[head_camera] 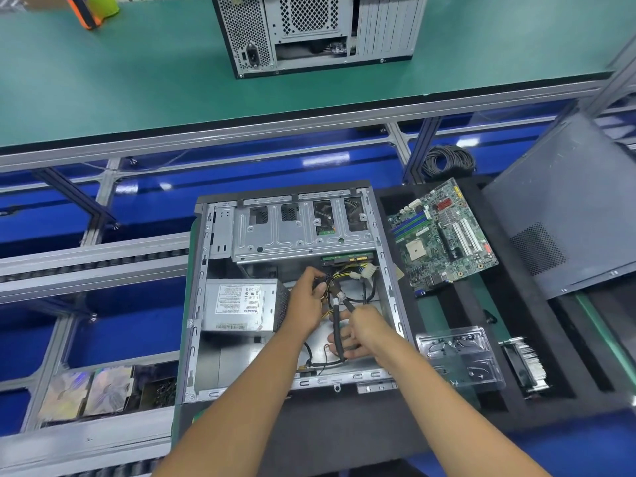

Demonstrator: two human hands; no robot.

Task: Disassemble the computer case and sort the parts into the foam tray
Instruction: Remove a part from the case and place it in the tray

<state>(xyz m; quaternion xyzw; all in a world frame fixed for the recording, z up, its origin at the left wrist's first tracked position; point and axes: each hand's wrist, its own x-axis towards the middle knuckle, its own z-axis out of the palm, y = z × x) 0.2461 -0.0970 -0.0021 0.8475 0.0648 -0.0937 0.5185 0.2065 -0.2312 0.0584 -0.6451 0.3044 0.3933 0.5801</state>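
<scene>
An open grey computer case [199, 304] lies on its side in front of me. Inside it sit a silver power supply [241, 304] at the left and a drive cage [296, 228] at the far end. My left hand [306, 301] grips a bundle of yellow and black cables [347, 273] beside the power supply. My right hand [361, 333] grips a black sleeved cable [336, 325] over the case floor. The black foam tray [568, 383] to the right holds a green motherboard [442, 235], a clear plastic part [461, 352] and a finned heatsink [526, 366].
A dark grey side panel [564, 215] leans over the tray's right end. A coil of black cable [447, 161] lies behind the tray. Another computer case [316, 29] stands on the green bench beyond. Roller rails run on the left, with shiny packets [86, 394] below.
</scene>
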